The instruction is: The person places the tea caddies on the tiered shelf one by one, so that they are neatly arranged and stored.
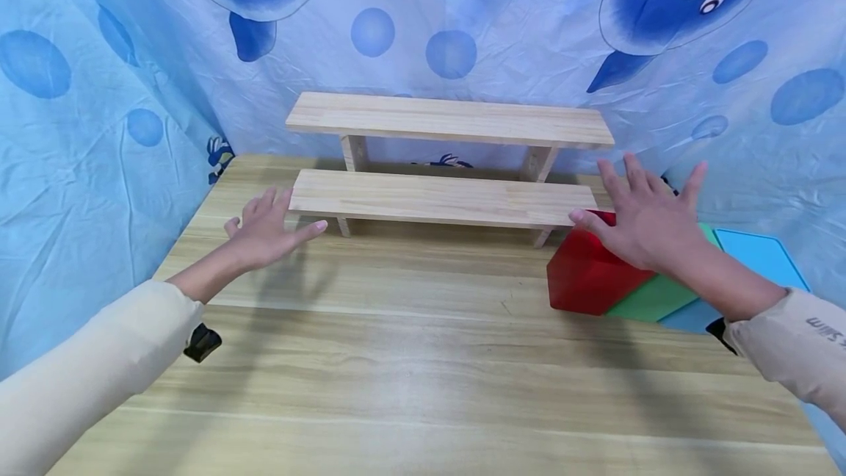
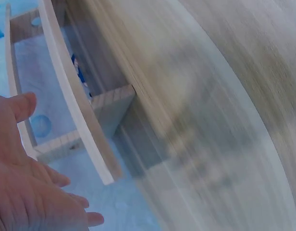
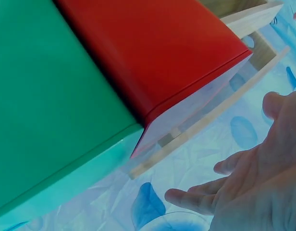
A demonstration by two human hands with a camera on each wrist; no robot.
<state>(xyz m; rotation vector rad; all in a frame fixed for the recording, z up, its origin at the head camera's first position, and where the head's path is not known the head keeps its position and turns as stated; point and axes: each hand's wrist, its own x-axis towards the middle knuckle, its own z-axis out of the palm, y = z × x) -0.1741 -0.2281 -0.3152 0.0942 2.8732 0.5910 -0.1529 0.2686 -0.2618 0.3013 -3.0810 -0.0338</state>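
A two-tier wooden shelf, with an upper board [image 1: 449,120] and a lower board [image 1: 443,198], stands at the back of the table. My left hand [image 1: 264,232] hovers by the lower board's left end, fingers spread and holding nothing; the left wrist view shows the hand [image 2: 32,187] beside the shelf [image 2: 80,96]. My right hand [image 1: 651,222], fingers spread, is above a red box [image 1: 588,274] at the shelf's right end. In the right wrist view the hand [image 3: 263,178] holds nothing, with the red box [image 3: 162,48] and a green box [image 3: 56,106] nearby.
Beside the red box in the head view stand the green box [image 1: 651,300] and a blue one [image 1: 760,255]. A blue curtain [image 1: 423,20] with dolphins and bubbles surrounds the back and sides of the wood-grain table [image 1: 396,358].
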